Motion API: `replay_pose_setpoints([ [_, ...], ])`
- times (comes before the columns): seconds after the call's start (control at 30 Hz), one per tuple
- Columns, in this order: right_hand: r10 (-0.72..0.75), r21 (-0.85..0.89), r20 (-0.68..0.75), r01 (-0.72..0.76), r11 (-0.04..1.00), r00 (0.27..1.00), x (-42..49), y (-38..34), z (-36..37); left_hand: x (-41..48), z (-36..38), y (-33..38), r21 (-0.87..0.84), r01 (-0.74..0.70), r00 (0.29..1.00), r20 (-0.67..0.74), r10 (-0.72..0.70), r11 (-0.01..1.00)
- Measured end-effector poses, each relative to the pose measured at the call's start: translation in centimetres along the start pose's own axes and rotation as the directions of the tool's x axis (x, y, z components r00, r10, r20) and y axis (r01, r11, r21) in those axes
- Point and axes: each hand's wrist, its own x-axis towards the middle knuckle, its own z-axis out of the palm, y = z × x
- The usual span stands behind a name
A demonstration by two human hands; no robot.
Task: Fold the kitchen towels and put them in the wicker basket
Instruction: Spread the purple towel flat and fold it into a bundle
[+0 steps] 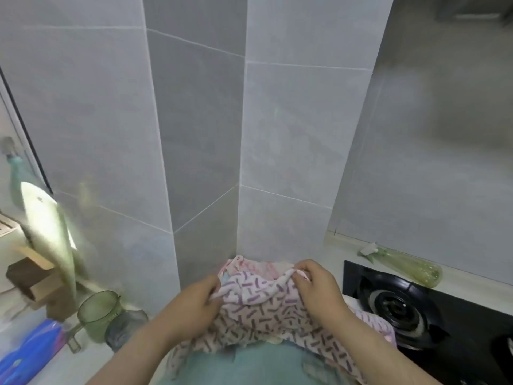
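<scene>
**Patterned towel being held up in both hands, left of the gas stove**

The patterned towel (263, 307), white with short purple dashes, is hanging crumpled just left of the gas stove (402, 309), and its right part is trailing down to the stove's near left corner. The left hand (194, 304) is gripping the towel's left edge with its fingers curled into the cloth. The right hand (319, 284) is pinching the upper edge, thumb and fingers closed on a fold. The two hands are holding near one another, the right one closer to the stove.

A pink towel (249, 266) is lying bunched behind the held towel, left of the stove and against the tiled wall. Teal fabric (249, 362) is showing below the held towel; whether it is a towel cannot be told.

A green spray bottle (408, 266) is lying on its side just behind the stove. A green cup (98, 312) and a grey cup (125, 327) are standing side by side well to the stove's left.
</scene>
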Motion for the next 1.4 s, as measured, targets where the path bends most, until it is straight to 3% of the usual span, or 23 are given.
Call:
replay_pose_setpoints([
  [0.1, 0.034, 0.076, 0.04, -0.037, 0.996, 0.999, -1.0, -0.9, 0.8, -2.0, -0.3, -0.5, -0.132, 0.067, 0.997, 0.034, -0.063, 0.989],
  [0.3, 0.018, 0.053, 0.185, -0.028, 0.998, 0.983, -3.5, 1.0, 3.8, -4.7, 1.2, -3.7, 0.099, 0.038, 0.938, 0.339, -0.069, 0.994],
  [0.4, 0.046, 0.038, 0.263, -0.058, 0.998, 0.964, -4.9, 4.1, 6.5, -5.1, 4.4, -4.7, -0.008, 0.112, 0.931, 0.35, -0.102, 0.994],
  [0.47, 0.06, 0.022, 0.292, -0.07, 0.997, 0.954, -5.5, 6.6, 8.3, -5.2, 7.0, -5.1, -0.176, 0.173, 0.931, 0.35, -0.102, 0.969],
  [0.53, 0.035, -0.01, 0.321, -0.034, 0.999, 0.947, -6.1, 9.0, 9.8, -5.3, 9.6, -5.6, -0.324, 0.246, 0.941, 0.307, -0.145, 0.913],
  [0.6, -0.011, -0.014, 0.34, 0.017, 1.0, 0.94, -6.6, 11.0, 10.8, -5.2, 11.7, -6.3, -0.349, 0.284, 0.943, 0.27, -0.194, 0.893],
  [0.7, -0.077, -0.035, 0.375, 0.097, 0.995, 0.924, -7.5, 13.1, 11.2, -6.1, 14.8, -7.8, -0.056, 0.21, 0.938, 0.294, -0.185, 0.976],
  [0.8, -0.15, -0.118, 0.41, 0.216, 0.969, 0.9, -8.6, 14.9, 10.0, -7.9, 17.1, -8.0, 0.196, 0.086, 0.965, 0.228, -0.13, 0.977],
  [0.93, -0.233, -0.404, 0.543, 0.495, 0.77, 0.806, -10.5, 18.4, 8.4, -10.3, 18.5, -7.3, 0.268, -0.002, 0.996, 0.083, -0.021, 0.963],
  [1.1, -0.259, -0.714, 0.449, 0.518, 0.47, 0.855, -12.0, 21.0, 6.6, -13.4, 18.6, -7.0, 0.368, -0.027, 0.999, 0.034, 0.015, 0.929],
  [1.2, -0.329, -0.718, 0.301, 0.44, 0.54, 0.895, -12.6, 21.1, 6.0, -15.3, 18.1, -6.8, 0.503, 0.047, 0.998, 0.009, -0.06, 0.863],
  [1.3, -0.258, -0.572, 0.24, 0.351, 0.742, 0.936, -13.7, 19.3, 6.1, -16.6, 17.2, -6.7, 0.575, 0.16, 0.985, -0.035, -0.171, 0.802],
  [1.37, -0.221, -0.391, 0.213, 0.29, 0.874, 0.952, -14.1, 17.2, 6.6, -17.2, 16.5, -7.1, 0.437, 0.255, 0.967, -0.099, -0.236, 0.862],
  [1.4, -0.204, -0.307, 0.199, 0.259, 0.916, 0.958, -14.2, 15.9, 7.0, -17.3, 15.9, -7.4, 0.256, 0.3, 0.953, -0.129, -0.275, 0.919],
])
